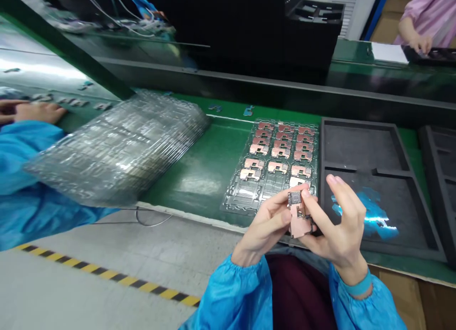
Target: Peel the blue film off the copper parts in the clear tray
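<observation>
A small copper-coloured circuit board [300,227] with a grey chip area at its top is held up between my two hands, over the bench's front edge. My left hand [261,230] grips its left side with thumb and fingers. On the other side, my right hand [337,225] pinches it with thumb and index finger while the other fingers stand raised. Just behind lies a clear plastic tray [242,195] with several similar copper-coloured boards in its pockets. A black foam tray [377,175] with a shiny blue film [370,213] in it is beside my right hand.
A tall stack of clear plastic trays [121,149] leans over the bench at left. A co-worker's blue sleeve [28,178] and hand [39,112] are beyond it. Small blue-green boards [248,110] lie near the back ledge. Another person in pink [432,16] works across the bench.
</observation>
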A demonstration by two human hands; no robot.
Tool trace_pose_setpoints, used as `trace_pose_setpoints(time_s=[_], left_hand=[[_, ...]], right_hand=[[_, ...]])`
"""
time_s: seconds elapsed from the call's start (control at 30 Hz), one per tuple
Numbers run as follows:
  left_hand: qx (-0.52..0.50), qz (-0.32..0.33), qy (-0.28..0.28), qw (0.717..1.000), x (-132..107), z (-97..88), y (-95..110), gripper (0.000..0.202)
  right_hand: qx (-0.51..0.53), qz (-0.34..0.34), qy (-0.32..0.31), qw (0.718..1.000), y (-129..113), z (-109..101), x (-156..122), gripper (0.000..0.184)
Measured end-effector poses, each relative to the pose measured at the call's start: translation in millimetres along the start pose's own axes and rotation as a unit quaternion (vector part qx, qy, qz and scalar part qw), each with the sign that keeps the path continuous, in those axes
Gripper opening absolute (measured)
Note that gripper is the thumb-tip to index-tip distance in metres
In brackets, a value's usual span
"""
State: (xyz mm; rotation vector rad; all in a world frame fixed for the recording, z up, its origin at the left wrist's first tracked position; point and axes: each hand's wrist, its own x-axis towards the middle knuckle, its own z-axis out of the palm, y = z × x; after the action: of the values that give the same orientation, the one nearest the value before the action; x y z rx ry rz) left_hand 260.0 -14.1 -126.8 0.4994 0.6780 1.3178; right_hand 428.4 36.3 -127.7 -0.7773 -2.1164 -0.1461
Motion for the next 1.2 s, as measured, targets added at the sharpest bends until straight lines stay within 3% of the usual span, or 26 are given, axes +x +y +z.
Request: trace_pose_setpoints(time_s=[0.1,0.2,0.3,0.37,0.43,0.57,0.67,0.97,1.07,1.2], left_hand=[[0.038,-0.004,0.037,0.999,1,-14.4,16,0.048],[0.093,0.050,0.162,0.981,-3,-38.1,35,0.034],[0.234,0.143,0.326,0.905,-10,-63.1,51,0.024],[0.351,0.156,0.367,0.847,-13,-77.4,57,0.026],[0.460,0.143,0.346,0.805,-12,-89.5,63,0.029],[0.661,0.085,0.225,0.711,-4,-108.7,73,0.017],[0.738,0.067,0.156,0.654,2,-119.2,74,0.019],[0.784,0.258,0.185,0.534,-7,-131.6,32,0.020],[0.805,0.259,0.191,0.498,-22,-127.2,20,0.023],[0.846,0.206,0.154,0.467,-40,-121.3,10,0.033]], right_hand=[[0.035,-0.015,-0.086,0.996,11,1,-6,0.059],[0.072,0.012,-0.109,0.991,27,1,-17,0.078],[0.096,0.085,-0.089,0.988,44,2,-27,0.084],[0.102,0.117,-0.088,0.984,53,2,-32,0.081],[0.098,0.130,-0.090,0.982,60,2,-35,0.077],[0.087,0.135,-0.096,0.982,65,1,-38,0.069],[0.087,0.136,-0.097,0.982,66,2,-39,0.065],[0.098,0.158,-0.110,0.976,68,3,-43,0.062],[0.099,0.162,-0.109,0.976,68,3,-43,0.060],[0.101,0.166,-0.106,0.975,68,4,-44,0.058]])
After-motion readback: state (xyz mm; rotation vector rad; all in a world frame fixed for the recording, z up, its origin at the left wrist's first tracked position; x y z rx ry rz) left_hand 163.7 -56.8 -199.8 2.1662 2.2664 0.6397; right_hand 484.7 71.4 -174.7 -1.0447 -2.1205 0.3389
